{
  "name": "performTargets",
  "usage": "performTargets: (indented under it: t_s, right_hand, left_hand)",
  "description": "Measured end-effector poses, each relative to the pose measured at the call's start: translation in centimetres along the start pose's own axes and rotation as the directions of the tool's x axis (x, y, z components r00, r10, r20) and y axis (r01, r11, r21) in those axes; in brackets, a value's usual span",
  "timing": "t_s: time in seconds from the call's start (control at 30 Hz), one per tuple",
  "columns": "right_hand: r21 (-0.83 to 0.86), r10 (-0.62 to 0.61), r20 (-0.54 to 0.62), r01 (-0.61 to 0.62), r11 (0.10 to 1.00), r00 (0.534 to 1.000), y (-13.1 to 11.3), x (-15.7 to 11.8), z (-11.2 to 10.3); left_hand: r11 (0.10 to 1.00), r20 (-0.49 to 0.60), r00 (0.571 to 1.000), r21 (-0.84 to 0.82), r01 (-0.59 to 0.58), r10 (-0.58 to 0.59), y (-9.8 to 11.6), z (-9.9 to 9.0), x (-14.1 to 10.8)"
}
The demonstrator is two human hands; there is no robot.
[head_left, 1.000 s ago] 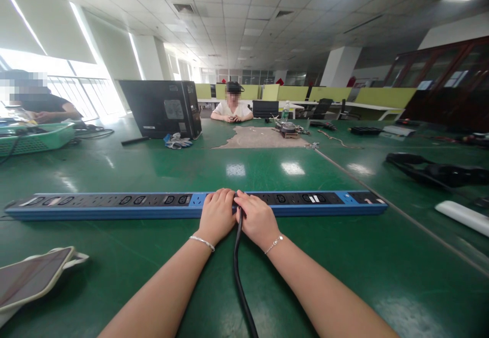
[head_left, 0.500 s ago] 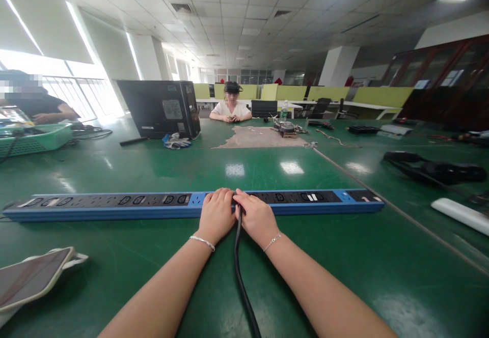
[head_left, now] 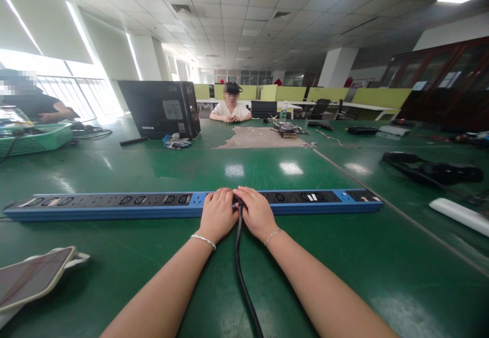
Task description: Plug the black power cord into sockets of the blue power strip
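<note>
A long blue and black power strip [head_left: 141, 212] with rows of sockets lies across the green table. Near its middle, my left hand [head_left: 217, 210] is closed over the strip, its fingertips by a black plug [head_left: 236, 198]. From the other side my right hand [head_left: 255, 210] closes around the plug, fingertips on top of it. Between my hands the black power cord [head_left: 239, 256] runs from the plug down towards me. The plug's front end and the socket beneath are hidden by my fingers, so how deep it sits does not show.
On the left are a phone [head_left: 30, 279] and a green basket [head_left: 42, 142]. Further back stand a black computer case [head_left: 153, 109] and gloves [head_left: 176, 141]. A white bar [head_left: 460, 218] lies at right. One person [head_left: 231, 109] sits opposite, another person [head_left: 42, 101] at far left.
My right hand has shifted slightly on the plug, and more of the plug's cord end shows between my hands. The power strip has stayed in place.
</note>
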State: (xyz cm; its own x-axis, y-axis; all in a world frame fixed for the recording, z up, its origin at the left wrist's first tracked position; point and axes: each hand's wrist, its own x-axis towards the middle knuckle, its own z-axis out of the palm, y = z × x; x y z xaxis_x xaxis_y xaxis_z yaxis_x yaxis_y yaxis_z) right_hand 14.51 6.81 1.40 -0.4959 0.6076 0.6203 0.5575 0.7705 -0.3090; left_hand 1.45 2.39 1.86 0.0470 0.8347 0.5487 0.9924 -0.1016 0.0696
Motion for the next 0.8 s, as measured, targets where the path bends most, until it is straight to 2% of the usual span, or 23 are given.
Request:
performTargets:
  t_s: [0.23,0.63,0.8]
  right_hand:
    - [0.014,0.047,-0.033,-0.047,0.999,0.998,-0.69,0.24,0.22]
    - [0.015,0.012,-0.044,-0.012,1.000,0.999,-0.85,0.29,-0.11]
    - [0.042,0.043,-0.052,-0.041,0.998,0.998,-0.84,0.58,0.06]
  left_hand:
    - [1.000,-0.010,1.000,-0.010,-0.009,0.009,-0.01,-0.17,0.10]
    - [1.000,0.010,1.000,-0.025,-0.005,0.005,-0.10,-0.12,0.16]
    - [1.000,0.008,1.000,-0.028,0.000,0.000,-0.04,-0.16,0.14]
